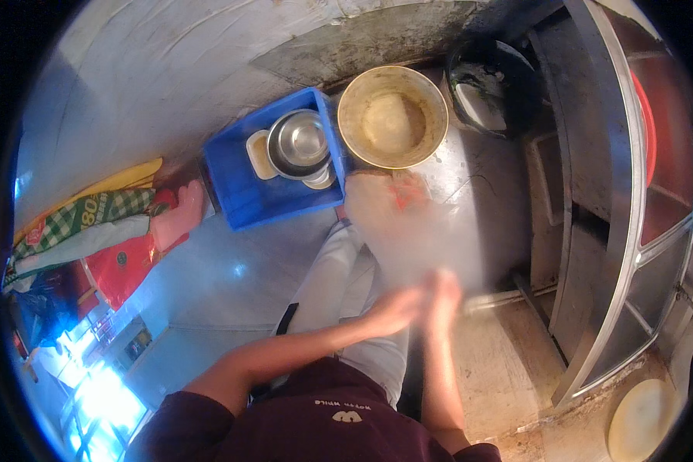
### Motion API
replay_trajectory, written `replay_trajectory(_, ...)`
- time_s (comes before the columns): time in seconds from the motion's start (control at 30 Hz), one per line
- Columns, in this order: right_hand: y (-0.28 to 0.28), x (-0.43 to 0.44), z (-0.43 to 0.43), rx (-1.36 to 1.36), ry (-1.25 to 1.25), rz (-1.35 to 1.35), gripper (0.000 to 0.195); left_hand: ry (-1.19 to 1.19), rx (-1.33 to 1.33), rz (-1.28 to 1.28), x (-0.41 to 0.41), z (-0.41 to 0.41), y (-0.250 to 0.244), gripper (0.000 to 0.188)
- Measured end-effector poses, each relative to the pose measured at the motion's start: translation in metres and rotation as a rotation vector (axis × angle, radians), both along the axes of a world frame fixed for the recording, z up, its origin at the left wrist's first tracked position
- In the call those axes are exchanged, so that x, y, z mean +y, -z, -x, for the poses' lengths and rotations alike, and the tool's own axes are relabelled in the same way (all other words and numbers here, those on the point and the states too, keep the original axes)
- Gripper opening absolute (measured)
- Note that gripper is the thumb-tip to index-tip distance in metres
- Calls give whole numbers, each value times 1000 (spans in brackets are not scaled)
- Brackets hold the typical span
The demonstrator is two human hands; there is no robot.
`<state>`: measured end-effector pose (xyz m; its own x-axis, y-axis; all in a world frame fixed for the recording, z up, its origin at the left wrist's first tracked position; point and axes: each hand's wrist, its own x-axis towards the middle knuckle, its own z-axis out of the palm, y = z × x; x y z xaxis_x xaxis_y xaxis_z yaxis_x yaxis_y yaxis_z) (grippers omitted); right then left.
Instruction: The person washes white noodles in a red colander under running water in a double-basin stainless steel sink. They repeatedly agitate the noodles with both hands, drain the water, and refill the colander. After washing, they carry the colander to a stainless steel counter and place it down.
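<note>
My left hand (401,309) and my right hand (443,294) are close together in front of my knees, both blurred. They grip the near end of a translucent plastic bag (390,213) with a red print. It stretches away from them, overlapping part of my light trousers; haze hides its edges near my fingers. Just beyond the bag stands a round, yellowish metal pot (392,118) with a stained inside. Left of this pot, a blue plastic crate (231,196) contains nested steel bowls (301,138) and a pale plastic container (260,155).
A dark round tub (462,63) sits beyond the pot, by the wall. A metal-framed rack (629,231) rises on the right, with a pale round lid (641,421) near its foot. At the left are stacked bags (115,265) and a pink rubber glove (179,216).
</note>
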<state>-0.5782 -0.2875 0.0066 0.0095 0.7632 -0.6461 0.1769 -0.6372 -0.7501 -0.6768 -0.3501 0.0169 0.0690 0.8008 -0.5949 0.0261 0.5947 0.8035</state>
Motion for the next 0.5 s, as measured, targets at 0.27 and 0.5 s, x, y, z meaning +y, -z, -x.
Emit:
replay_trajectory(0.27, 9, 12, -17, -7, 26, 24, 13, -148, -123, 96, 35, -11, 31, 8)
replay_trajectory(0.5, 69, -9, -8, -78, -330, 62, 14, -196, 445, 483, -70, 58, 233, 23)
